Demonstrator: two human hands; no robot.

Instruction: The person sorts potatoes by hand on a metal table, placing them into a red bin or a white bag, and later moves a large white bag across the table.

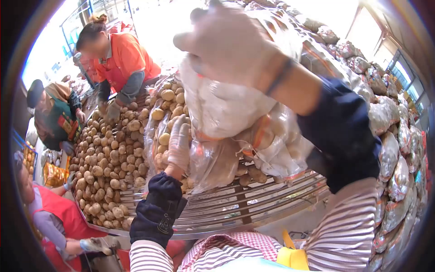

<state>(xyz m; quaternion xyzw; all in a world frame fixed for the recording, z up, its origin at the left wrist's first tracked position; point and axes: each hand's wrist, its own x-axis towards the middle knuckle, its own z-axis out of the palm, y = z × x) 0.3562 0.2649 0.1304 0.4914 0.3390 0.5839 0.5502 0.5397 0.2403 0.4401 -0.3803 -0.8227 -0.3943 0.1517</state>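
Observation:
My left hand [179,141], in a pale work glove, lies with fingers stretched out against a clear plastic bag [156,113] with potatoes showing in it. Raised high above the bags is my right hand [231,47], also gloved. Motion blurs its fingers, so I cannot make out their closure or anything in them. Below it, a large whitish plastic sack [222,102] lies on the slatted metal table [240,204]. More clear plastic with orange strips [276,140] bunches beside it, and a few potatoes [251,174] rest on the slats.
Loose potatoes [106,158] cover the table's left part. A person in an orange top [131,54] works there with gloved hands. Others stand at left, in a green apron [54,115] and a red apron [63,211]. Filled sacks [389,158] are stacked high at right.

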